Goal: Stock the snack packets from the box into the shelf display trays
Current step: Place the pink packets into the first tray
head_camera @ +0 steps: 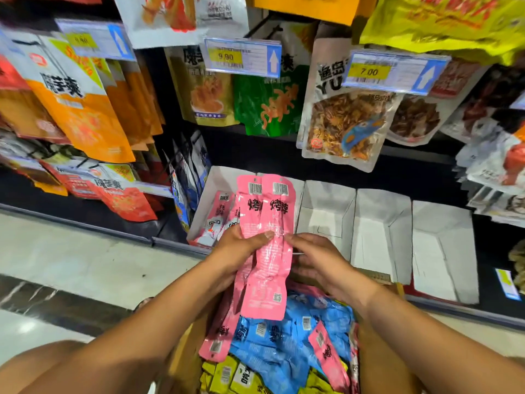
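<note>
Two hands meet over a small stack of long pink foil snack packets in the head view, held in front of the bottom shelf. The stack stands nearly upright. Its long axis runs from the box up toward the shelf, with the barcode ends on top and the backs of the packets toward the camera. The left hand has its grip closed round the stack's left side, the thumb lying across the front packet. The right hand pinches the stack's right edge with curled fingers, a narrow grip.

Below the wrists sits an open brown cardboard box. It is filled with loose blue foil packets, yellow foil packets and more pink ones, lying flat at mixed angles.

On the bottom shelf stand white cardboard display trays side by side. The leftmost white tray, just behind the held stack, has pink packets leaning in it on end. Three more white trays line up to its right.

Above hang orange pouches, a green pouch and a clear-windowed pouch with a blue fish, under yellow price tags in clear holders. A pale glossy floor lies to the left.
</note>
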Tool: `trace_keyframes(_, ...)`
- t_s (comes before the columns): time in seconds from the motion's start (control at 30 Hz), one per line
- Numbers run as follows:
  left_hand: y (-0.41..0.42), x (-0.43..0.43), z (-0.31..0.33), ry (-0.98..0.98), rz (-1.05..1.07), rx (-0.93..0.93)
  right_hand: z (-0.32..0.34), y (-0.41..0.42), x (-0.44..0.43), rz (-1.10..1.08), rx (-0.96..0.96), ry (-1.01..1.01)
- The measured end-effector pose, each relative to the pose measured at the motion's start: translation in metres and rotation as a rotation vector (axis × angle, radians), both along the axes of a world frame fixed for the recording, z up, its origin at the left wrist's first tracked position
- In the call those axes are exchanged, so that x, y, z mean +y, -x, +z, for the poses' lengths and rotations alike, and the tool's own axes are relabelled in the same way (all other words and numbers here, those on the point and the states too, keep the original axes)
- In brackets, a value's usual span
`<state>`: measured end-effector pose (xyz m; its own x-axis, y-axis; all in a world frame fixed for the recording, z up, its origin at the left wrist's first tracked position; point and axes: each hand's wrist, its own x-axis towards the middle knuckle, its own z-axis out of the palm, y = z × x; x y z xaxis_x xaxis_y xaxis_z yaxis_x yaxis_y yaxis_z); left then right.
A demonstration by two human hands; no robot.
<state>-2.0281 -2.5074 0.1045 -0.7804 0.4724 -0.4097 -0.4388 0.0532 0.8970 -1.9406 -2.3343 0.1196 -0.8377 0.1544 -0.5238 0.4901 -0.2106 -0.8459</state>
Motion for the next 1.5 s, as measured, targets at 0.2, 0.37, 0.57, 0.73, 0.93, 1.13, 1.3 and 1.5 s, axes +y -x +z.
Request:
trace_keyframes(0.2,0.005,0.005,-0.003,0.002,0.049,0.005,-0.001,0.005,-0.006,-0.015,0.064,0.111)
trace_keyframes(0.37,0.005,0.009,0.0,0.017,0.068,0.003,0.001,0.008,-0.005,-0.092,0.056,0.173)
trace_keyframes(0.57,0.006,0.006,0.004,0.073,0.073,-0.01,0.006,0.006,0.007,-0.161,0.066,0.205)
trace_keyframes(0.73,0.002,0.009,0.01,0.058,0.053,-0.098,0.017,0.001,0.009,-0.193,0.009,0.485)
trace_keyframes(0.93,-0.003,0.01,0.016,-0.019,0.076,-0.203,0.015,0.002,0.014,-0.279,0.028,0.57)
trace_keyframes(1.13,-0.004,0.006,0.024,-0.034,0.05,-0.23,0.01,0.005,0.017,-0.219,0.046,0.335)
trace_keyframes(1.3,0.003,0.001,0.024,-0.082,0.103,-0.317,0.002,0.007,0.017,-0.242,0.088,0.28)
trace_keyframes(1.5,0.004,0.0,0.023,0.003,0.198,-0.37,0.004,0.003,0.013,-0.22,0.005,0.184)
